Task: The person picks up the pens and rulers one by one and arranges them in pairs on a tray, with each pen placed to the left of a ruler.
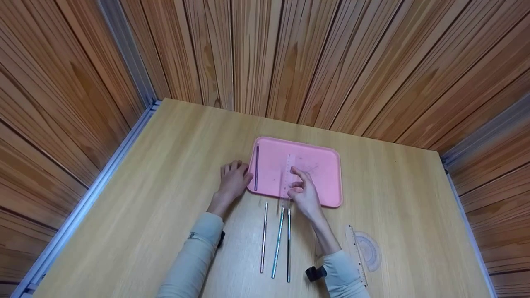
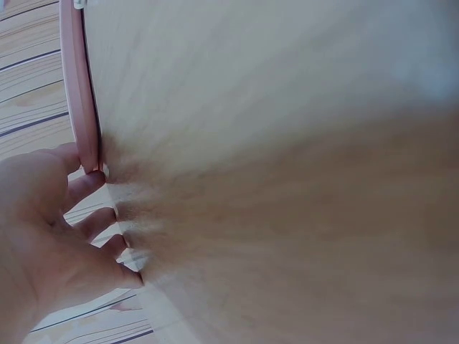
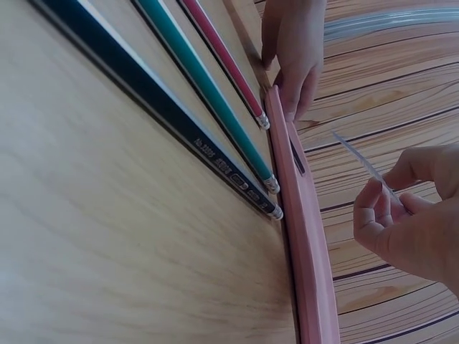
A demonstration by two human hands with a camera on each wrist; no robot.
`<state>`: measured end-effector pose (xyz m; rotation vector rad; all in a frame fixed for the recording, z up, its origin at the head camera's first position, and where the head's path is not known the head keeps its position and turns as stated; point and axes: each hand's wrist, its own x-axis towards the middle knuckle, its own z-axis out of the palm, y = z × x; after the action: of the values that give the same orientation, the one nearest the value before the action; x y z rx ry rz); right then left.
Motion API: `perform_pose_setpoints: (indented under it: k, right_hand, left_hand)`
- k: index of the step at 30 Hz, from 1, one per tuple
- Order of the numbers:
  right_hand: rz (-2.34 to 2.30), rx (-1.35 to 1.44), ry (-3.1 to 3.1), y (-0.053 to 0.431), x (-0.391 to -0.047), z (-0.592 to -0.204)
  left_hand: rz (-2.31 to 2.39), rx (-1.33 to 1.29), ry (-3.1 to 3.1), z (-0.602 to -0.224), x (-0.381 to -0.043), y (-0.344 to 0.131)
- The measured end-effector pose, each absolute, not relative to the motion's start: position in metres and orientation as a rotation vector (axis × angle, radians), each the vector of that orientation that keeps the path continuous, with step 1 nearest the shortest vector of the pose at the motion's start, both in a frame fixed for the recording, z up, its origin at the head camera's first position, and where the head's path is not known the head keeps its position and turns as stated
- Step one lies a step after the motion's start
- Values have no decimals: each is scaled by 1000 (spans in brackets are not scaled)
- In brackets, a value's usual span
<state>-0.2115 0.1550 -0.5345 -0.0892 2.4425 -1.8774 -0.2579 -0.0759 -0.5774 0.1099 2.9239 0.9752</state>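
Observation:
My left hand (image 1: 234,181) grips the near-left corner of a pink tray (image 1: 329,182); in the left wrist view the thumb and index finger meet at its rim (image 2: 84,107). Above the tray, my right hand (image 1: 307,198) pinches a clear ruler (image 3: 362,161) between thumb and fingers. The ruler is slightly blurred in the head view and stands clear of the tray in the right wrist view. A dark pencil (image 1: 256,165) lies along the tray's left side.
In front of the tray lie three pencils: a reddish one (image 1: 263,238), a teal one (image 1: 278,244) and a black one (image 1: 288,246). To the right rest another ruler (image 1: 357,254) and a clear protractor (image 1: 369,250). Wood-panelled walls (image 1: 256,58) surround the table.

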Motion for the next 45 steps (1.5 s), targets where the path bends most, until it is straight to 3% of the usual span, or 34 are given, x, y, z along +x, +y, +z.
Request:
perform_pose_setpoints:
  k: [45]
  right_hand:
    - [-1602, -189, 2478, 134, -251, -543]
  left_hand:
    - [955, 77, 2910, -578, -258, -75]
